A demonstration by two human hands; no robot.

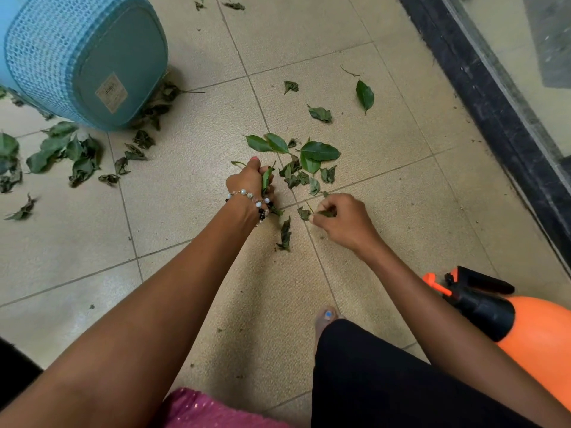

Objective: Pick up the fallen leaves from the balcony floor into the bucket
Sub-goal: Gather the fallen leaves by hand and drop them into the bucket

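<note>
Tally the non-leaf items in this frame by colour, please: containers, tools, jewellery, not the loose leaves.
Blue: 1, the bucket
Orange and black: 1, the spray bottle
Beaded, pale and dark: 1, the bracelet on the left wrist
Total: 3
Leaves are too many and too overlapped to count reliably.

Blue basket [77, 57] and orange sprayer [537, 341] cropped by frame edges.

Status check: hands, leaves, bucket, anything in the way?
Left hand grips gathered leaves. Right hand pinches one leaf. Loose leaves remain on tile; more beside the blue bucket. Orange sprayer sits right, clear of hands.
</note>
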